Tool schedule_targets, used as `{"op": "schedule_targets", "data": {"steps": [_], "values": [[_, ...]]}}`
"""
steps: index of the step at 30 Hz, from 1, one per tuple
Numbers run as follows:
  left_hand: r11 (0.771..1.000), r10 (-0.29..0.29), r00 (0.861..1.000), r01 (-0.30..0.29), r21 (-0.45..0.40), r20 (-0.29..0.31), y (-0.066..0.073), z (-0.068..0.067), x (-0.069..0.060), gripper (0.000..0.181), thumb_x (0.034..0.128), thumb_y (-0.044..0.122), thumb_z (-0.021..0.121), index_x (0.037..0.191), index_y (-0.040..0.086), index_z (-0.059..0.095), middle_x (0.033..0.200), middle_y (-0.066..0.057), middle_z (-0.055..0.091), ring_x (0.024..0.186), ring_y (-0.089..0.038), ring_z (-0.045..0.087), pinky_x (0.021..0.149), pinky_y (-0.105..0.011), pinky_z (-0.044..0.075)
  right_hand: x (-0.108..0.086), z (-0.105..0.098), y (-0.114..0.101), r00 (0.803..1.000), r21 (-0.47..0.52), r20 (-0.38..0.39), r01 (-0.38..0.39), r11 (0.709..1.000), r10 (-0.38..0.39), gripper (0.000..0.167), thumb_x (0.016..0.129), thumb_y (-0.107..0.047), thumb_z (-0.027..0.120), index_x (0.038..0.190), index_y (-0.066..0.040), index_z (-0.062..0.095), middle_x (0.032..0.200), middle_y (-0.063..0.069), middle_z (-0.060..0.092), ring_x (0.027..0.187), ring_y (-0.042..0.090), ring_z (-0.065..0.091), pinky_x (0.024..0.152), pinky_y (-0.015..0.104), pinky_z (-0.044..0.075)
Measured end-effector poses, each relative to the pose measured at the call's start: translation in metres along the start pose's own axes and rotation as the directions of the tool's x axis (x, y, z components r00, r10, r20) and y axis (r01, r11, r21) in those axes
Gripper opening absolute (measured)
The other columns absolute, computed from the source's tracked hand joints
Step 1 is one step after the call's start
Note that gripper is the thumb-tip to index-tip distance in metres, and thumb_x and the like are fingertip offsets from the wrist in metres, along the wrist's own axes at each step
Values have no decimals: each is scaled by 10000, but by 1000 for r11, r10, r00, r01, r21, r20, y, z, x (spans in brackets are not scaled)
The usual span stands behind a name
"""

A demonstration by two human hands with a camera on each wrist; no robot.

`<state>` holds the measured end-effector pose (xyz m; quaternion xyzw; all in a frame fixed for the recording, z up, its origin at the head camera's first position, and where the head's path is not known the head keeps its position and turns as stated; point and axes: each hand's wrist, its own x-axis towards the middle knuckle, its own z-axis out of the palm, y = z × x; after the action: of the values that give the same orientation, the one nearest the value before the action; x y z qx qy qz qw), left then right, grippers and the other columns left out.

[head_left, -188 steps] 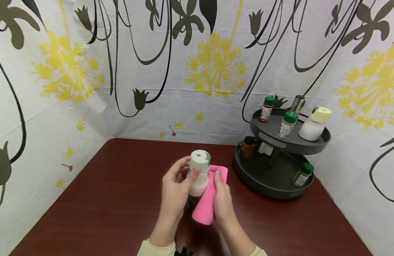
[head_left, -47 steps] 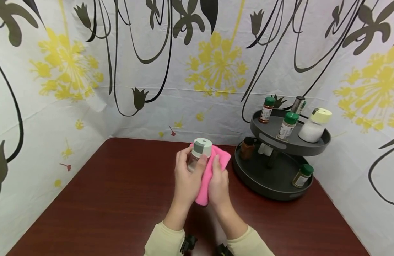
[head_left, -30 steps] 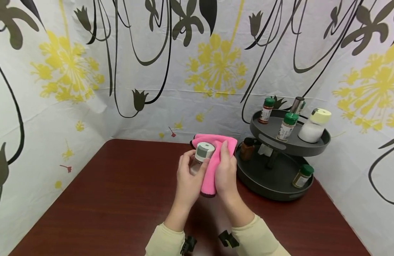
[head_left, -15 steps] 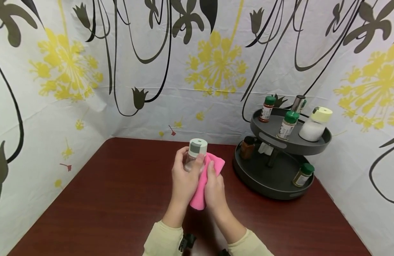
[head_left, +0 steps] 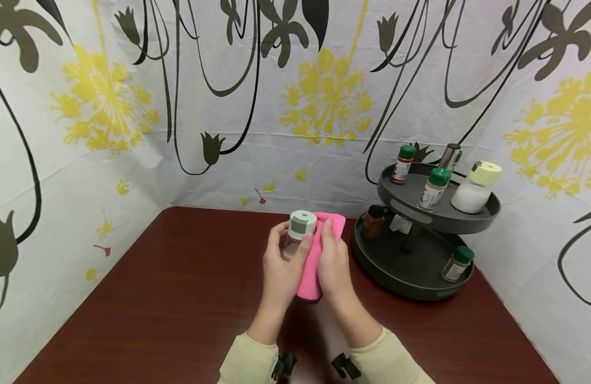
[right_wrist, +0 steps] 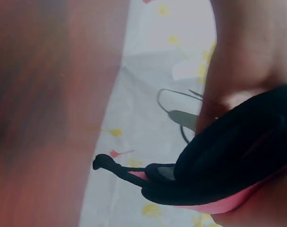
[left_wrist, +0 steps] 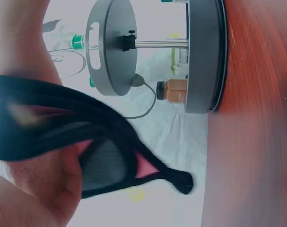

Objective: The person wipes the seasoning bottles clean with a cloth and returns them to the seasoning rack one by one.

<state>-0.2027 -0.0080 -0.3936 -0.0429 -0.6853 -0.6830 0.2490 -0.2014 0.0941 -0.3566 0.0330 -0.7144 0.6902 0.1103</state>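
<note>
In the head view my left hand (head_left: 282, 269) grips a clear shaker bottle (head_left: 290, 248) with a white and grey-green cap, held upright above the table. My right hand (head_left: 334, 266) holds a pink cloth (head_left: 310, 274) against the bottle's right side. Both wrist views show the cloth's dark underside and black edging: the cloth (left_wrist: 105, 165) hangs below the left hand, and the folded cloth (right_wrist: 219, 161) fills the right wrist view's lower right. The bottle's lower part is hidden by fingers and cloth.
A dark two-tier round rack (head_left: 410, 277) stands at the table's back right. Its upper tray bears green-capped spice jars (head_left: 431, 192) and a white bottle with a yellow cap (head_left: 472, 189). Below are a brown jar (head_left: 372, 223) and a green-capped jar (head_left: 455, 266). Patterned sheeting (head_left: 247, 176) surrounds the table (head_left: 180, 298).
Both hands keep hold of bottle and cloth throughout. The right hand and cloth shift up and down along the bottle; since half a second ago, both hands have moved slightly right.
</note>
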Motion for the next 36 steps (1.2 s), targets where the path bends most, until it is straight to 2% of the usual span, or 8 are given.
{"op": "schedule_targets", "data": {"steps": [5, 8, 13, 16, 19, 23, 29, 36], "values": [[999, 22, 999, -22, -26, 23, -2, 0, -1, 445, 967, 257, 800, 1350, 141, 603, 1254, -110, 662, 1148, -199, 640, 975, -243, 578, 2, -2, -13, 994, 90, 25, 100, 991, -102, 587, 1136, -561, 306, 1373, -151, 653, 1354, 27, 698, 1247, 149, 613, 1068, 291, 472], [998, 44, 999, -43, -36, 21, -2, 0, -2, 435, 972, 238, 795, 1343, 121, 602, 1247, -115, 659, 1137, -193, 634, 973, -234, 577, 0, -1, -13, 994, 88, 27, 105, 991, -108, 582, 1134, -569, 298, 1393, -178, 643, 1406, 2, 673, 1290, 139, 590, 1105, 316, 452], [997, 78, 997, -78, -16, -26, 3, 0, -1, 420, 967, 253, 796, 1328, 117, 631, 1210, -115, 678, 1087, -182, 618, 950, -270, 565, -7, 2, 2, 1000, 39, -13, 9, 999, -8, 611, 1125, -595, 308, 1320, -135, 659, 1098, 51, 715, 1042, 138, 672, 940, 271, 517], [996, 84, 995, -84, 4, -48, 7, -2, -1, 417, 959, 266, 801, 1319, 125, 647, 1200, -118, 688, 1078, -184, 620, 940, -319, 554, -10, 4, 15, 999, 50, 7, -41, 998, 40, 632, 1124, -601, 312, 1247, -97, 673, 868, 32, 698, 860, 142, 696, 821, 263, 547], [997, 75, 995, -75, 17, -59, 10, -4, 0, 416, 954, 277, 803, 1313, 133, 650, 1205, -114, 693, 1070, -182, 623, 926, -350, 547, -13, 6, 26, 995, 77, 57, -85, 993, 81, 625, 1125, -600, 308, 1219, -87, 653, 800, -14, 672, 797, 138, 692, 770, 270, 560], [999, 47, 997, -46, 21, -60, 6, -6, 0, 424, 955, 291, 801, 1318, 135, 648, 1205, -114, 695, 1054, -185, 630, 919, -366, 549, -14, 6, 31, 990, 72, 88, -119, 990, 113, 616, 1128, -593, 304, 1263, -91, 634, 857, -21, 681, 844, 136, 691, 792, 276, 562], [999, 28, 999, -28, 16, -34, 3, -5, 1, 421, 932, 322, 825, 1306, 192, 682, 1211, -60, 700, 1077, -167, 634, 912, -319, 560, -8, 1, 19, 994, 24, 38, -108, 994, 107, 613, 1132, -576, 314, 1291, -93, 656, 917, 7, 699, 897, 120, 677, 838, 270, 539], [998, 63, 998, -63, -1, -4, 1, -5, 1, 403, 953, 275, 810, 1332, 158, 737, 1192, -72, 625, 1084, -150, 587, 925, -262, 523, 2, -8, -13, 1000, 65, 21, 5, 998, -6, 623, 1128, -587, 303, 1352, -124, 654, 1282, 88, 710, 1142, 102, 655, 964, 221, 502]]}}
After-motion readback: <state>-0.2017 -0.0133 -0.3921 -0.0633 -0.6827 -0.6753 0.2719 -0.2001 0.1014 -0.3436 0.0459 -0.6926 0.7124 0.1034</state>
